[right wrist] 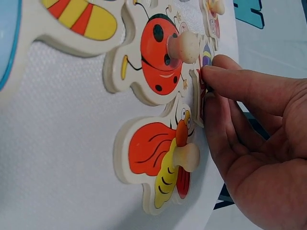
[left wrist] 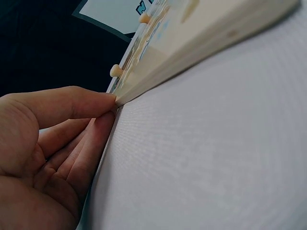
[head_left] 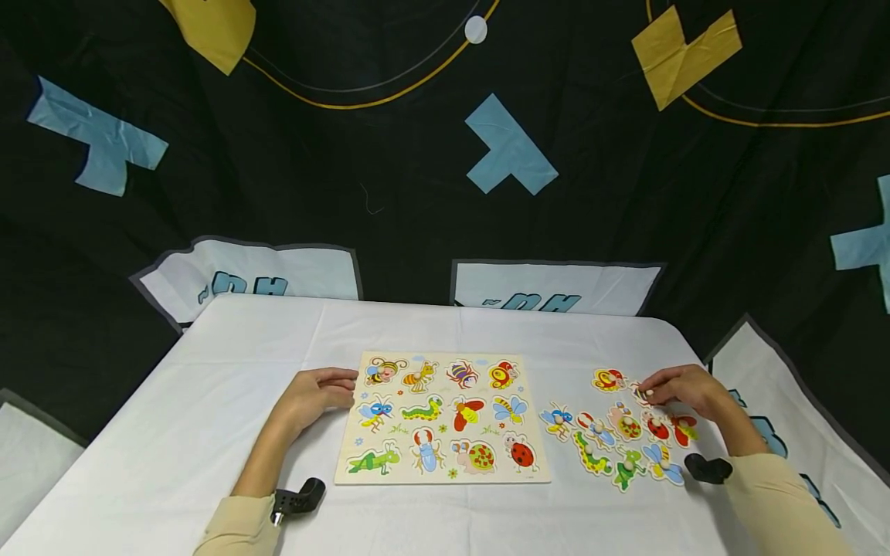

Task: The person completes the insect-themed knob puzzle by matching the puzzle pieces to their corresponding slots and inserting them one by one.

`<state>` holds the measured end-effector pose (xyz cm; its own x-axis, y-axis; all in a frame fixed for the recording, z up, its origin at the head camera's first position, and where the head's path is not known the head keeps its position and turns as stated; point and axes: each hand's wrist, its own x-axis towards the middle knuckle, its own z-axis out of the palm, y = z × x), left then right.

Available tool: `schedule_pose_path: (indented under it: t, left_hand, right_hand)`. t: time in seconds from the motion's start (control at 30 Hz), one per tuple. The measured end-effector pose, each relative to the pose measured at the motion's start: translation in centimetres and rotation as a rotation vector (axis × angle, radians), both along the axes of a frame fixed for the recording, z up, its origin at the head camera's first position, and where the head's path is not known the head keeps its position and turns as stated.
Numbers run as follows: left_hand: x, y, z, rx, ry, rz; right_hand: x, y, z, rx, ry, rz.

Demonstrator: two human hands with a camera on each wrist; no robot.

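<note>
On my head feed I see the puzzle board flat on the white table. The person's left hand is at the board's left edge, fingertips touching it. Right of the board lie loose insect pieces; the blue mosquito piece is nearest to it. The right hand is well right of the board, at the spider piece.

On my left wrist feed, the thumb and fingertips are close together against the board's edge, fingers relaxed; two wooden knobs rise from the board.

On my right wrist feed, the thumb and finger pinch the spider piece; I can't tell whether it is lifted. The ladybug piece and red-winged piece lie just beside it, right of the board.
</note>
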<state>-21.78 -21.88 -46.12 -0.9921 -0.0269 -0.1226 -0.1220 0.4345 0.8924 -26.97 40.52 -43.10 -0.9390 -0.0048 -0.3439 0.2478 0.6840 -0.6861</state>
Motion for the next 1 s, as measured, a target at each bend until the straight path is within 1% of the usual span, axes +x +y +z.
schedule_pose_path:
  t: [0.1, 0.33, 0.53, 0.8, 1.0]
  left_hand:
    - [0.0, 0.0, 0.0, -0.011, 0.003, -0.002]
    - [0.0, 0.0, 0.0, -0.007, 0.002, -0.001]
    - [0.0, 0.0, 0.0, 0.002, -0.005, 0.001]
    - [0.0, -0.1, 0.0, 0.006, -0.009, -0.001]
    - [-0.1, 0.0, -0.1, 0.024, -0.009, -0.008]
  right_hand:
    - [0.0, 0.1, 0.1, -0.002, 0.0, 0.008]
    - [0.1, 0.1, 0.6, -0.004, 0.006, 0.023]
    - [0.1, -0.2, 1.4, 0.033, 0.027, 0.026]
    - [0.1, -1.3, 2.4, 0.045, 0.05, 0.047]
    - [-0.1, -2.5, 2.6, 0.057, 0.069, 0.079]
